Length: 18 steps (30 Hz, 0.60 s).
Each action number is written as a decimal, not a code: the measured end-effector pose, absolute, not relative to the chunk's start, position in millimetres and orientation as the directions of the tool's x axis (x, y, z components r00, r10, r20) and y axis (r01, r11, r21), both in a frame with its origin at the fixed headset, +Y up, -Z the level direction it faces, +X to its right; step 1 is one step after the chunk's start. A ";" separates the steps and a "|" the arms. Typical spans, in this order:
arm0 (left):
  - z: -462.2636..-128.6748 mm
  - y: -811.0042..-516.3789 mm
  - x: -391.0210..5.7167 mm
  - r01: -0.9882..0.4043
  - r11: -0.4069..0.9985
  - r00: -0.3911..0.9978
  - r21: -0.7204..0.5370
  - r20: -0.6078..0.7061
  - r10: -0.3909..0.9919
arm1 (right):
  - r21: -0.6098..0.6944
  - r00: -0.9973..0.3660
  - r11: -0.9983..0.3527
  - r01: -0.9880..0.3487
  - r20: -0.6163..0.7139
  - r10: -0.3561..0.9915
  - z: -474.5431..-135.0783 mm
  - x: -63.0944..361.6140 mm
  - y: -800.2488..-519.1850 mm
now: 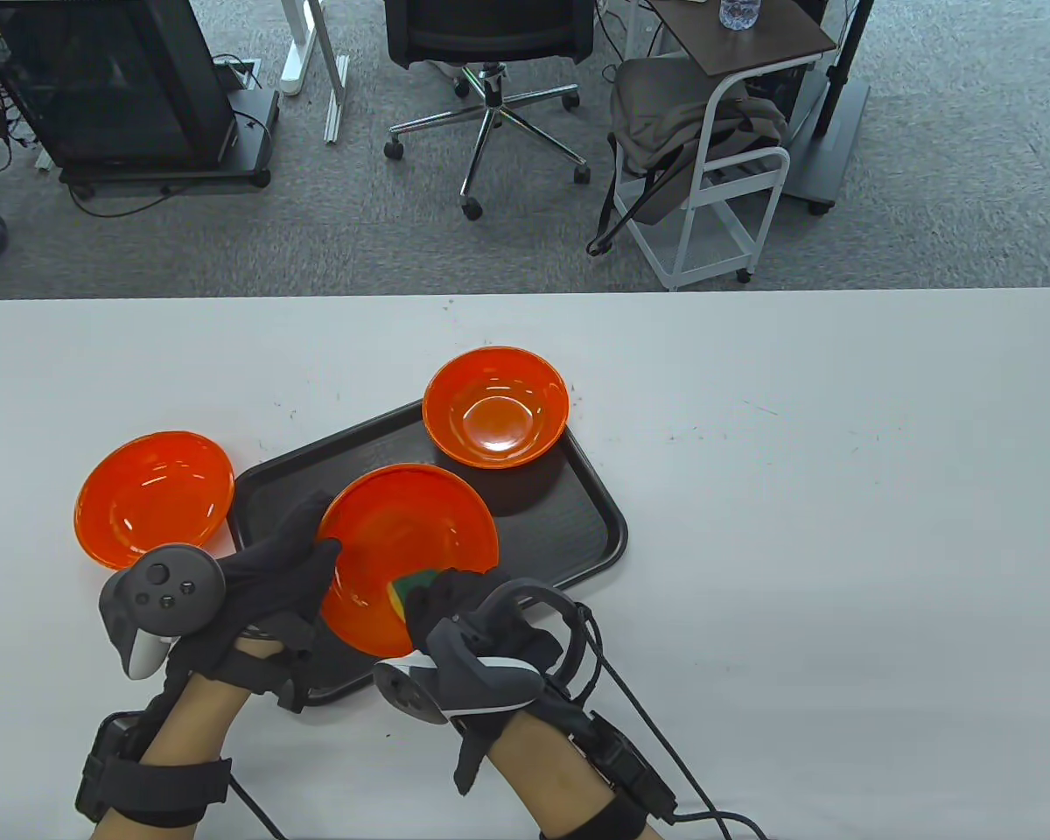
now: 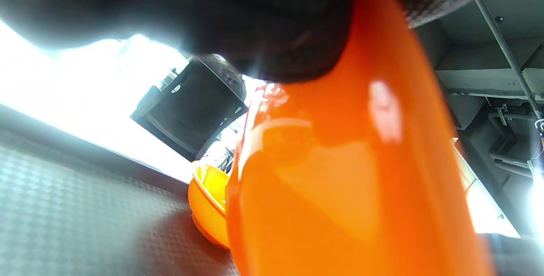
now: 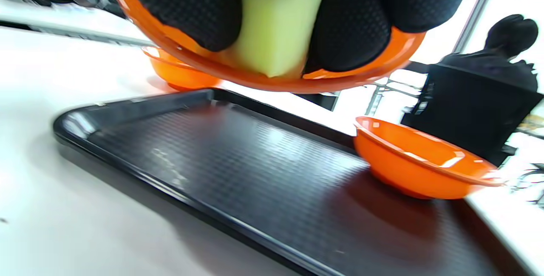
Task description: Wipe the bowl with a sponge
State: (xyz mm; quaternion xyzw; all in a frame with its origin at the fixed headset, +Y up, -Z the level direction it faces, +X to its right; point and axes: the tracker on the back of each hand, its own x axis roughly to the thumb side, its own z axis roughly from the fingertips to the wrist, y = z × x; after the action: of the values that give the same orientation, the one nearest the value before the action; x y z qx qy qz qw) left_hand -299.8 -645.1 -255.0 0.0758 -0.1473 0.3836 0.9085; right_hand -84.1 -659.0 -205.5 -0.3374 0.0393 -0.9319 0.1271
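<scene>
My left hand (image 1: 293, 560) grips the left rim of an orange bowl (image 1: 407, 551) and holds it tilted above the black tray (image 1: 595, 534). The bowl's underside fills the left wrist view (image 2: 348, 182). My right hand (image 1: 451, 604) presses a yellow-green sponge (image 1: 416, 586) against the bowl's inside near its lower edge. In the right wrist view my fingers (image 3: 348, 25) hold the sponge (image 3: 276, 21) against the bowl's rim (image 3: 272, 82).
A second orange bowl (image 1: 496, 405) sits at the tray's far corner and shows in the right wrist view (image 3: 420, 161). A third orange bowl (image 1: 153, 497) stands on the white table (image 1: 840, 525), left of the tray. Office chairs and a cart stand beyond the far edge.
</scene>
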 end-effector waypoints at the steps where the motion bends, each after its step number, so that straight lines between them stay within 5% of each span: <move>1: -255.0 -645.2 -299.4 -0.719 0.695 0.662 0.020 0.327 0.675 | -0.165 -0.746 -0.959 0.232 0.602 -0.284 -205.9 -83.9 -658.8; 9: -255.0 -651.1 -289.2 -0.737 0.666 0.613 -0.116 0.302 0.730 | -0.274 -0.785 -0.918 0.286 0.483 -0.388 -214.7 -74.9 -658.4; 18: -252.0 -657.8 -272.1 -0.750 0.638 0.562 -0.176 0.339 0.755 | -0.376 -0.818 -0.925 -0.060 0.549 -0.170 -213.8 -63.5 -650.5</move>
State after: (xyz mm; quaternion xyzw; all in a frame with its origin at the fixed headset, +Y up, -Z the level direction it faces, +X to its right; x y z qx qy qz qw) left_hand -272.1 -657.8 -252.0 -0.0057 -0.1946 0.4256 0.8837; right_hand -63.5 -650.5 -213.8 -0.2999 0.1918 -0.9340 0.0296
